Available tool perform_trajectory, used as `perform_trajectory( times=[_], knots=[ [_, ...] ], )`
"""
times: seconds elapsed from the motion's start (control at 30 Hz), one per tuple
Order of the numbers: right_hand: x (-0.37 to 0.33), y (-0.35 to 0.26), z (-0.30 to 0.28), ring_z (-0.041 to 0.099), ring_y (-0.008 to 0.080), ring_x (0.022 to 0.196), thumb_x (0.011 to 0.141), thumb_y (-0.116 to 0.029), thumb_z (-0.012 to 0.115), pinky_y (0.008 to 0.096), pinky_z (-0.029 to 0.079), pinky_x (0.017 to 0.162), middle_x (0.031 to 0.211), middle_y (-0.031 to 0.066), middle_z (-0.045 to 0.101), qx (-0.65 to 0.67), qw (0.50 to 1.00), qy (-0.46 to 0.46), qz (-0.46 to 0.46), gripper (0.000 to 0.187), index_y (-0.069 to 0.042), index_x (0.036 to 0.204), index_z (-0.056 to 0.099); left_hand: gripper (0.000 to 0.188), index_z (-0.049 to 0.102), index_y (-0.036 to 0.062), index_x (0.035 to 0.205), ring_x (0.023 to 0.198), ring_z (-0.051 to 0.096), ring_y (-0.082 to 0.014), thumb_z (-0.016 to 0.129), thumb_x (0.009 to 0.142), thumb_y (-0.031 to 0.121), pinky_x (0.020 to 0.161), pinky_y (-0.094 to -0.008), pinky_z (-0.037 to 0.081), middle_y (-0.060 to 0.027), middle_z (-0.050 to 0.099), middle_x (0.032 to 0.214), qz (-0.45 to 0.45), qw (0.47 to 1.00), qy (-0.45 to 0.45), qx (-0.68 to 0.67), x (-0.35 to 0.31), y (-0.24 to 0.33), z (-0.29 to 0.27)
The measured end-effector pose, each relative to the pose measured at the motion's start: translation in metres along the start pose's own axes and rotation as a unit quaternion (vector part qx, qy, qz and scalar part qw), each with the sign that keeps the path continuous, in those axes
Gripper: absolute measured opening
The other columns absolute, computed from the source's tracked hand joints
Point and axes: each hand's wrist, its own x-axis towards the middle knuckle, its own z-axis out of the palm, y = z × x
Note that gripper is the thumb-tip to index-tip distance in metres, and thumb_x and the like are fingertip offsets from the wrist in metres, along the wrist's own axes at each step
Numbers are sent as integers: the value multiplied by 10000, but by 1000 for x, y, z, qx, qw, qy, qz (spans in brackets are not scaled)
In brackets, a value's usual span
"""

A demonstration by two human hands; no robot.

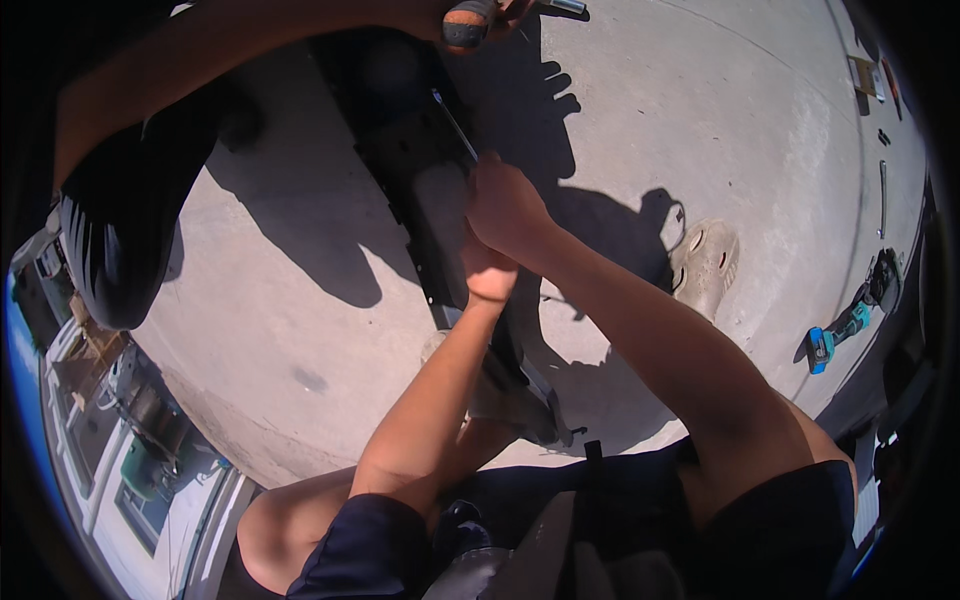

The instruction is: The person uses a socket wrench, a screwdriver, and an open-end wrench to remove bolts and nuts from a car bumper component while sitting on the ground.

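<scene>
A long, dark metal panel (395, 150) with holes along its edge lies on the concrete between my feet. Over it, my right hand (508, 205) is closed around a tool with a slim shiny metal shaft (455, 125); its handle is hidden in the fist. My left hand (487, 270) is tucked right against the underside of my right one, its fingers out of sight. At the top, another person's hand (510, 15) grips a tool with an orange and black handle (465, 25) and a metal end.
The other person's dark-clothed knee (110, 250) is at the left. My light shoe (708, 265) stands right of the panel. Farther right lie a teal power tool with a blue battery (822, 348) and a long wrench (882, 200). A white vehicle (150, 515) is at the lower left.
</scene>
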Motion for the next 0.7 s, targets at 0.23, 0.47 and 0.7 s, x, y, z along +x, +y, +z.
perform_trajectory(
  times=[0.23,0.47,0.7],
  knots=[
    [-2,2,0,642,345,958,865,-157,549,410,535,755,932,195,668,-216,953,-203,-65,196,1,930,646,578,430,57,1320,1082,569,-419,613,852,345,890,-445,481,-223,531,1275,-75,996,-54,-19,7,-4,-3],
    [-1,-8,-10,643,394,891,919,-200,500,459,499,805,854,241,652,-135,987,-88,0,233,10,882,594,589,479,98,1346,1173,545,-344,548,873,441,973,-380,442,-171,549,1300,-138,987,-45,-62,7,28,-16],
    [-1,2,-7,657,364,848,876,-140,501,436,524,753,880,191,668,-173,977,-121,-13,180,-35,855,646,513,517,102,1300,1152,565,-260,619,875,371,954,-340,447,-127,589,1233,-159,983,-49,-77,3,21,-18]
  ],
)
